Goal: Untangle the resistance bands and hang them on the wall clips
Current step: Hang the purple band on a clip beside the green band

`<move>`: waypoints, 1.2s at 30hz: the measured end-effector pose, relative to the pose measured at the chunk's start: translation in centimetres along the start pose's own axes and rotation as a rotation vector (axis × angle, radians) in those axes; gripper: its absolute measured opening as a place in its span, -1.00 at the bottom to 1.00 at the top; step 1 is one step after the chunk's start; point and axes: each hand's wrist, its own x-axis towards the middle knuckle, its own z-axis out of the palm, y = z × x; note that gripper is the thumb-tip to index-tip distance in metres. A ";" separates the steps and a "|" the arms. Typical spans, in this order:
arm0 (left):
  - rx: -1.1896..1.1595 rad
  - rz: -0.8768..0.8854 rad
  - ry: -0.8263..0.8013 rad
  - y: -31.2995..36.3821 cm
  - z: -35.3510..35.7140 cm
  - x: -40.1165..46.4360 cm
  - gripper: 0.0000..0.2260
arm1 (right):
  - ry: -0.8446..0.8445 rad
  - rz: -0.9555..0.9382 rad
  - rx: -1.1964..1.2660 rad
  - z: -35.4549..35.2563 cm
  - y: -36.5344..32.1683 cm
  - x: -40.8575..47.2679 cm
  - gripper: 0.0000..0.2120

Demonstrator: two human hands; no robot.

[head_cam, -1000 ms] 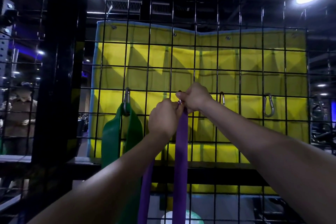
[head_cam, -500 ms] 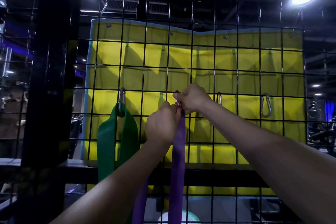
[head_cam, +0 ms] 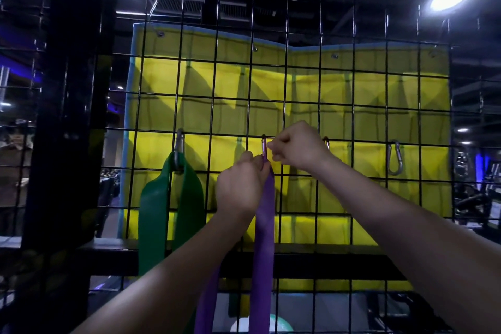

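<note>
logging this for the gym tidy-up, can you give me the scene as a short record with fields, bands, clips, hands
green band: hangs from the leftmost clip on the wire grid
purple band: top end held up at the second clip; whether it is hooked cannot be told
left hand: grips the purple band just below that clip
right hand: pinches at the clip
free clips: one at the right, bare; another mostly hidden behind the right hand

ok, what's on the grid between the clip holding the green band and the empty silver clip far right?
Head view: two clips. One where both hands work the purple band, then another partly hidden behind the right hand.
</note>
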 end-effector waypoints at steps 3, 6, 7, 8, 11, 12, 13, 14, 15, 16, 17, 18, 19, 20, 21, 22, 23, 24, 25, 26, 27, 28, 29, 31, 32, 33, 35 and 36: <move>-0.007 0.011 -0.001 0.2 -0.1 0.0 -0.70 | -0.007 0.051 0.126 -0.7 -0.4 -0.1 -0.88; 0.014 0.012 0.019 0.1 -0.2 0.0 -0.70 | -0.048 0.145 0.056 0.2 -0.9 0.3 -0.79; 0.010 0.016 0.027 0.0 -0.3 0.0 -0.70 | -0.057 0.180 0.037 0.5 -1.1 0.4 -0.78; -0.003 0.020 0.028 0.0 -0.4 -0.1 -0.69 | -0.062 0.204 0.032 0.8 -1.0 0.5 -0.77; -0.035 0.043 0.032 -0.2 -0.4 -0.1 -0.69 | -0.041 0.215 0.027 1.3 -0.8 0.9 -0.77; -0.036 0.053 0.034 -0.3 -0.4 -0.1 -0.69 | -0.028 0.205 0.023 1.5 -0.7 1.0 -0.78; -0.034 0.062 0.033 -0.4 -0.5 0.0 -0.69 | -0.012 0.194 0.026 1.7 -0.7 1.1 -0.79; -0.030 0.066 0.029 -0.6 -0.5 0.0 -0.69 | 0.004 0.183 0.037 1.8 -0.6 1.0 -0.80; -0.023 0.069 0.019 -0.6 -0.5 0.1 -0.69 | 0.020 0.172 0.049 1.9 -0.6 1.0 -0.80; -0.017 0.070 0.006 -0.7 -0.5 0.1 -0.70 | 0.033 0.162 0.053 2.0 -0.5 1.0 -0.78; -0.018 0.072 -0.005 -0.8 -0.5 0.0 -0.71 | 0.046 0.150 0.049 2.1 -0.4 0.8 -0.75; -0.026 0.069 -0.011 -0.8 -0.5 0.0 -0.71 | 0.056 0.139 0.041 2.1 -0.3 0.7 -0.74; -0.028 0.066 -0.016 -0.8 -0.5 0.0 -0.71 | 0.065 0.127 0.036 2.1 -0.2 0.6 -0.75; -0.026 0.064 -0.019 -0.9 -0.5 0.1 -0.72 | 0.069 0.114 0.042 2.0 -0.2 0.4 -0.78; -0.025 0.061 -0.021 -0.9 -0.5 0.1 -0.71 | 0.068 0.100 0.059 1.9 -0.1 0.2 -0.79; -0.038 0.051 -0.022 -1.0 -0.3 0.1 -0.71 | 0.058 0.082 0.074 1.8 0.0 0.0 -0.79; -0.065 0.034 -0.022 -1.0 -0.3 0.1 -0.71 | 0.042 0.060 0.076 1.6 0.0 -0.3 -0.78; -0.103 0.013 -0.020 -1.1 -0.3 0.1 -0.71 | 0.028 0.040 0.064 1.5 0.1 -0.7 -0.78; -0.140 -0.003 -0.012 -1.1 -0.4 0.0 -0.71 | 0.019 0.027 0.049 1.5 0.2 -1.0 -0.77; -0.170 -0.010 -0.004 -1.1 -0.4 -0.1 -0.71 | 0.019 0.022 0.035 1.6 0.4 -1.4 -0.76; -0.183 -0.005 -0.002 -1.1 -0.5 -0.3 -0.71 | 0.024 0.022 0.029 1.7 0.6 -1.7 -0.76; -0.181 0.011 -0.006 -1.1 -0.5 -0.6 -0.71 | 0.032 0.023 0.037 1.8 0.7 -2.0 -0.78; -0.180 0.030 -0.017 -1.1 -0.6 -0.9 -0.71 | 0.037 0.024 0.055 1.9 0.9 -2.4 -0.80; -0.241 0.065 -0.054 -1.4 -0.6 -1.5 -0.67 | 0.043 0.021 0.079 2.2 1.0 -3.1 -0.79; -0.303 0.079 -0.081 -1.7 -0.7 -1.7 -0.64 | 0.046 0.022 0.078 2.3 1.1 -3.4 -0.75; -0.377 0.089 -0.114 -2.1 -0.8 -2.0 -0.61 | 0.047 0.021 0.073 2.5 1.3 -3.8 -0.72; -0.478 0.127 -0.174 -2.9 -1.0 -2.8 -0.57 | 0.040 0.007 0.068 2.9 1.7 -4.7 -0.61; -0.486 0.146 -0.200 -3.2 -1.1 -3.4 -0.56 | 0.037 -0.005 0.067 3.2 2.0 -5.1 -0.54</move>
